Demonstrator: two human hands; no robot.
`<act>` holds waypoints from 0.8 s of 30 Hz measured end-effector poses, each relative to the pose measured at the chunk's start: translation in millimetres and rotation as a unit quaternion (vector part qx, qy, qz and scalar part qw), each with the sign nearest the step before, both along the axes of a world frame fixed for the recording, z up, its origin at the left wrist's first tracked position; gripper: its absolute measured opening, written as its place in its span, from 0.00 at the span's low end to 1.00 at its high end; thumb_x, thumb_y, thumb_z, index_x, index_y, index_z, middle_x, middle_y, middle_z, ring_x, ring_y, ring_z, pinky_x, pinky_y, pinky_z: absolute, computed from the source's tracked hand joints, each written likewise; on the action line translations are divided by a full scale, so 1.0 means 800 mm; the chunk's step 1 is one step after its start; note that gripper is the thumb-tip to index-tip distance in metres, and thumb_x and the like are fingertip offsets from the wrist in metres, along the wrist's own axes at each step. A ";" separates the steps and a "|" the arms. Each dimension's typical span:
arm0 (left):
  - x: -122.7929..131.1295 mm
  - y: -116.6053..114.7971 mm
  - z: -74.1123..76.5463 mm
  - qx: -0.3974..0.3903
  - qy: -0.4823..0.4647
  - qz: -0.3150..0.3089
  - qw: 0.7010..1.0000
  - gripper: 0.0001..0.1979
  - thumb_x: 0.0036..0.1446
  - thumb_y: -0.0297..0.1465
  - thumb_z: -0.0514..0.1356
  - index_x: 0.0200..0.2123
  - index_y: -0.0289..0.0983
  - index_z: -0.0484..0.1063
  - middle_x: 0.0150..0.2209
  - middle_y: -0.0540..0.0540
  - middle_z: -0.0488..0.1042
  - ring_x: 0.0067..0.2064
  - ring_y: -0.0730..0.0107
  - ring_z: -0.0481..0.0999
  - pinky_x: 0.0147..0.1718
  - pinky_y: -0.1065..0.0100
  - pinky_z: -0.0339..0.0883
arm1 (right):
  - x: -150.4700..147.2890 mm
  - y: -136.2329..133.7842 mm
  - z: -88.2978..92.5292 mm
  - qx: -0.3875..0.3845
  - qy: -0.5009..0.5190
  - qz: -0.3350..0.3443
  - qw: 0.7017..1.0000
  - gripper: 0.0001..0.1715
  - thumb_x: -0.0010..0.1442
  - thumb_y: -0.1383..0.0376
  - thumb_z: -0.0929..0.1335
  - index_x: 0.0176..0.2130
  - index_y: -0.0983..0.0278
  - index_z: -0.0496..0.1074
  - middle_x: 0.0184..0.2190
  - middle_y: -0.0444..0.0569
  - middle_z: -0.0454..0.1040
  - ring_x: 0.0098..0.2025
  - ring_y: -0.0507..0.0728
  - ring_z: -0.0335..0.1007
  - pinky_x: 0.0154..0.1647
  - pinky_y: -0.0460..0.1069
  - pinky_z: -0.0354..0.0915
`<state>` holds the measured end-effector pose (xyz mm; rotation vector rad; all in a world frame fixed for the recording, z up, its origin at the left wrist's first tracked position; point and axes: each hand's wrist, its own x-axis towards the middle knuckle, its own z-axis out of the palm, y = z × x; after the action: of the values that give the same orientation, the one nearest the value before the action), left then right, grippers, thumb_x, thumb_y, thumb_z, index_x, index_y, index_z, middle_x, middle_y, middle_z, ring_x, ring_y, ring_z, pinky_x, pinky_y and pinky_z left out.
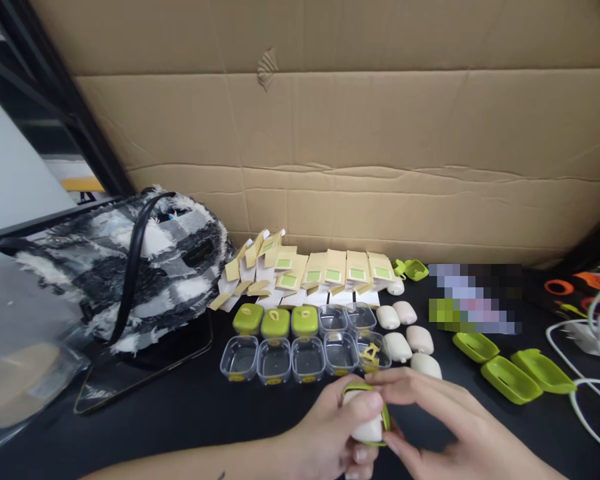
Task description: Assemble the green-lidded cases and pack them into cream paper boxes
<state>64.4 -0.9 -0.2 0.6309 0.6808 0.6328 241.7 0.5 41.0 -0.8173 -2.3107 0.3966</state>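
My left hand (337,433) is closed around a small cream earbud-style case (366,427) that sits in a green silicone cover (384,417). My right hand (443,427) pinches the cover's upper edge with thumb and forefinger. Both hands are low in the centre, just in front of a row of clear plastic boxes (275,360). Behind those stand three boxes with green lids (275,322). Several loose cream cases (405,333) lie to the right of the boxes.
A row of folded tan cards with green squares (325,270) leans at the back against a cardboard wall (330,133). Green covers (510,377) lie at right, near white cables (585,393). A black-and-white fuzzy bag (130,267) and a plastic bag (15,373) sit at left.
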 end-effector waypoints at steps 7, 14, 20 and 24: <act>0.012 -0.009 -0.003 0.137 0.104 0.029 0.985 0.36 0.31 0.57 0.67 0.33 0.37 0.57 0.23 0.59 0.60 0.22 0.85 0.59 0.21 0.77 0.53 | -0.007 -0.015 -0.018 0.070 -0.018 -0.019 0.997 0.17 0.53 0.77 0.60 0.39 0.61 0.69 0.40 0.48 0.78 0.38 0.54 0.77 0.36 0.46 0.72; 0.009 -0.013 -0.005 0.165 0.092 0.001 0.982 0.33 0.37 0.52 0.68 0.34 0.38 0.56 0.22 0.60 0.61 0.18 0.87 0.58 0.17 0.77 0.51 | -0.007 -0.013 -0.024 0.082 -0.019 -0.002 0.996 0.14 0.50 0.77 0.60 0.33 0.62 0.68 0.37 0.50 0.77 0.37 0.56 0.75 0.33 0.47 0.72; 0.002 -0.010 -0.003 0.148 0.064 -0.011 0.987 0.31 0.40 0.50 0.69 0.36 0.38 0.57 0.19 0.63 0.59 0.15 0.89 0.53 0.12 0.80 0.48 | -0.006 -0.007 -0.013 0.063 -0.019 -0.001 0.998 0.14 0.47 0.76 0.61 0.33 0.60 0.65 0.38 0.51 0.78 0.35 0.54 0.77 0.32 0.44 0.72; 0.004 -0.009 -0.005 0.116 0.051 0.001 0.992 0.32 0.38 0.49 0.70 0.37 0.39 0.57 0.18 0.63 0.60 0.13 0.88 0.55 0.10 0.80 0.48 | -0.004 -0.004 -0.008 0.019 0.012 0.001 1.000 0.20 0.47 0.76 0.63 0.39 0.58 0.64 0.39 0.47 0.78 0.39 0.54 0.78 0.38 0.44 0.73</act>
<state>67.2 -7.8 -4.5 0.8824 0.7090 0.6905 238.2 -2.8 34.4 -0.7887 -2.2904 0.3607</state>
